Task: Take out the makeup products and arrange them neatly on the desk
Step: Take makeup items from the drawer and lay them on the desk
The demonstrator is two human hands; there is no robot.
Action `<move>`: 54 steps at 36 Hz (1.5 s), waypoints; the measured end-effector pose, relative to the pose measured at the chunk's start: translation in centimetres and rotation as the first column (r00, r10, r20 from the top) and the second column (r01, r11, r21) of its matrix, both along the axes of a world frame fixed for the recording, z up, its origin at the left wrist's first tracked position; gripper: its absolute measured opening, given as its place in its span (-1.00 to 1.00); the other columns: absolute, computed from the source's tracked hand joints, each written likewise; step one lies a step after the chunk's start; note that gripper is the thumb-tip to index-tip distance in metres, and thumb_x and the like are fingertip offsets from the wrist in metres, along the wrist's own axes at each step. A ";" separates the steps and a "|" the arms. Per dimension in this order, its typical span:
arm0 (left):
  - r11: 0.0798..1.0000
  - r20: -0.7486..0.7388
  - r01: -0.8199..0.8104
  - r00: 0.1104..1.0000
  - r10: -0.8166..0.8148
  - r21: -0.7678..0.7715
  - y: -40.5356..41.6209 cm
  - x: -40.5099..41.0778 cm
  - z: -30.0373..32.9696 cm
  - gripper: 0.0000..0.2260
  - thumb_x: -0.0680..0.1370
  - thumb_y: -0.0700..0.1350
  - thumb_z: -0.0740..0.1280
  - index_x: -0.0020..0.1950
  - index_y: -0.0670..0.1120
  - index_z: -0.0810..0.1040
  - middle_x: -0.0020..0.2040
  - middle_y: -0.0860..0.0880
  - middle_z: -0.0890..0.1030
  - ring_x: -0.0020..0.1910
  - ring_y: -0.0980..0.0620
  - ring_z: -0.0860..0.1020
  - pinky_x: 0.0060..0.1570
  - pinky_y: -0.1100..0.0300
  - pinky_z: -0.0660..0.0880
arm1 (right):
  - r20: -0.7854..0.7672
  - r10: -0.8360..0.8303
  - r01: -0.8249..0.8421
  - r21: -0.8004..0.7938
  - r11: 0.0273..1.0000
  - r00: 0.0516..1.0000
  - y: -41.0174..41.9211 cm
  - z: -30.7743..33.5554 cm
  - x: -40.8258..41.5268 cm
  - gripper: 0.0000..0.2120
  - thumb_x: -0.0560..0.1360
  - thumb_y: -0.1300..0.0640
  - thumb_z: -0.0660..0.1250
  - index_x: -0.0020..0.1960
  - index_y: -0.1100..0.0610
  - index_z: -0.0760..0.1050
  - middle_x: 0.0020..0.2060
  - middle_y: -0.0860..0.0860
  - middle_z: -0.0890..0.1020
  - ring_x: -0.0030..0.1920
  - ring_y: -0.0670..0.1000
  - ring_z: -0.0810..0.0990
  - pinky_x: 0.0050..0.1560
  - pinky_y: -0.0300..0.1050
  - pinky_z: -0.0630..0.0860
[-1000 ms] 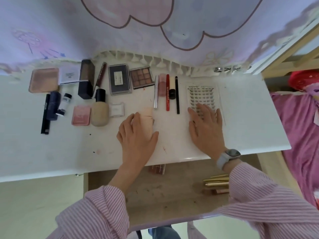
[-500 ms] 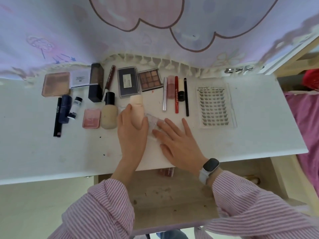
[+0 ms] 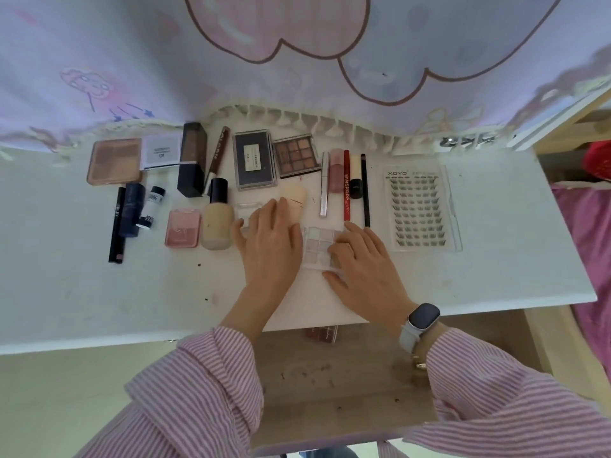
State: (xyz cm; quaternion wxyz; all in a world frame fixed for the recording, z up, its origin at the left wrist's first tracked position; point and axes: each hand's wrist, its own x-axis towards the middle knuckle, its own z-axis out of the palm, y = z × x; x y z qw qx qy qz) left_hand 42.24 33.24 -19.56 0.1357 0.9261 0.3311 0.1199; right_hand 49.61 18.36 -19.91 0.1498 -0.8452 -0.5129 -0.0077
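Left hand (image 3: 269, 241) rests flat-fingered on the makeup sponge (image 3: 292, 196), right hand (image 3: 363, 262) presses straight fingers on the pastel eyeshadow palette (image 3: 319, 247) mid-worktop (image 3: 496, 276); a careless slide could knock the adjacent red liner pen (image 3: 346, 186) askew.

Bright, even daylight; soft shadows; wide-angle edge warp; slightly soft.
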 end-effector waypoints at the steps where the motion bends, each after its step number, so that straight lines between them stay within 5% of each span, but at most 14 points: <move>1: 1.000 -0.021 0.004 1.000 -0.004 0.028 0.1 -0.3 -0.3 -0.57 0.51 0.00 0.07 0.30 -0.16 0.42 0.23 -0.14 0.51 0.24 -0.16 0.42 0.21 -0.21 0.25 | -0.023 0.013 -0.013 -0.003 1.000 1.000 0.2 0.1 0.2 -0.77 0.40 0.07 0.33 -0.03 0.19 0.45 0.03 0.14 0.54 0.26 0.22 0.45 0.20 0.13 0.45; 4: 0.998 -0.068 -0.008 0.998 0.011 0.058 0.4 -1.0 -0.7 -0.58 0.50 0.02 0.11 0.29 -0.16 0.41 0.15 -0.15 0.52 0.25 -0.20 0.33 0.17 -0.21 0.28 | -0.059 0.075 -0.076 -0.013 0.997 0.995 0.7 0.2 0.4 -0.74 0.38 0.14 0.39 0.00 0.20 0.43 0.10 0.18 0.52 0.25 0.24 0.45 0.11 0.12 0.50; 13: 0.991 -0.045 -0.117 0.992 0.120 0.067 0.8 -1.6 0.4 -0.60 0.41 0.00 0.39 0.18 -0.12 0.47 -0.04 -0.18 0.53 -0.03 -0.22 0.45 -0.05 -0.09 0.35 | -0.022 0.314 -0.313 0.035 0.949 0.949 0.6 -1.2 0.5 -0.52 0.30 0.43 0.44 0.15 0.20 0.39 0.20 0.16 0.52 0.29 0.17 0.44 0.31 0.08 0.33; 18: 0.992 -0.001 -0.084 0.996 0.084 0.097 1.2 -2.0 0.1 -0.65 0.48 0.01 0.17 0.23 -0.06 0.47 0.13 -0.13 0.49 0.06 -0.20 0.41 -0.02 -0.07 0.30 | -0.007 0.406 -0.405 0.056 0.912 0.914 0.6 -0.8 0.1 -0.54 0.26 0.47 0.40 0.12 0.24 0.48 0.19 0.17 0.55 0.26 0.17 0.48 0.29 0.09 0.33; 28: 0.990 0.038 -0.105 0.994 0.102 0.093 2.1 -2.4 0.1 -0.66 0.50 -0.01 0.13 0.20 -0.06 0.50 -0.03 -0.15 0.51 0.03 -0.12 0.29 0.01 -0.05 0.22 | 0.090 0.411 -0.397 -0.141 0.907 0.907 2.6 0.5 1.7 -0.70 0.44 0.10 0.24 0.17 0.07 0.44 0.28 0.15 0.46 0.40 0.21 0.29 0.37 0.30 0.18; 33: 0.990 0.002 -0.100 0.995 0.101 0.096 2.4 -2.3 0.3 -0.66 0.49 -0.01 0.18 0.21 -0.07 0.51 -0.05 -0.16 0.52 0.01 -0.17 0.37 0.02 -0.05 0.19 | 0.056 0.395 -0.369 -0.255 0.894 0.917 3.3 0.8 4.0 -0.55 0.42 -0.22 0.06 0.20 0.02 0.30 0.32 0.17 0.42 0.36 0.22 0.34 0.30 0.41 0.18; 42: 0.994 -0.094 -0.081 0.992 0.088 0.076 2.5 -1.2 0.6 -0.65 0.51 -0.01 0.27 0.26 -0.12 0.50 -0.13 -0.21 0.52 -0.08 -0.21 0.43 0.00 -0.08 0.22 | 0.047 0.205 -0.195 -0.162 0.967 0.978 2.1 0.4 4.1 -0.56 0.44 -0.19 0.08 0.15 0.09 0.37 0.23 0.17 0.47 0.25 0.19 0.47 0.28 0.37 0.24; 46: 0.996 -0.066 -0.069 0.995 0.073 0.065 2.1 -0.6 0.4 -0.59 0.50 0.03 0.09 0.24 -0.14 0.48 -0.17 -0.17 0.53 -0.14 -0.19 0.45 -0.06 -0.08 0.32 | 0.009 0.084 -0.082 -0.138 0.987 0.996 2.4 0.1 3.7 -0.54 0.44 -0.17 0.07 0.14 0.13 0.41 0.22 0.21 0.47 0.27 0.24 0.43 0.30 0.32 0.23; 49: 0.994 -0.020 -0.057 0.998 0.059 0.097 1.8 -0.6 -0.1 -0.60 0.51 0.01 0.09 0.22 -0.16 0.46 -0.09 -0.18 0.54 -0.07 -0.20 0.46 -0.05 -0.09 0.35 | 0.016 0.048 -0.046 -0.127 0.991 0.999 3.1 0.0 3.5 -0.54 0.43 -0.18 0.08 0.12 0.14 0.42 0.19 0.22 0.48 0.28 0.26 0.42 0.28 0.32 0.25; 54: 0.994 -0.086 0.050 0.995 -0.041 0.101 0.9 -1.7 -1.6 -0.50 0.58 0.04 0.00 0.41 -0.23 0.29 0.36 -0.20 0.40 0.40 -0.23 0.27 0.31 -0.27 0.14 | -0.028 0.000 -0.003 -0.111 0.994 1.000 3.9 0.0 3.2 -0.54 0.42 -0.14 0.13 0.11 0.18 0.45 0.19 0.24 0.48 0.30 0.28 0.38 0.30 0.30 0.25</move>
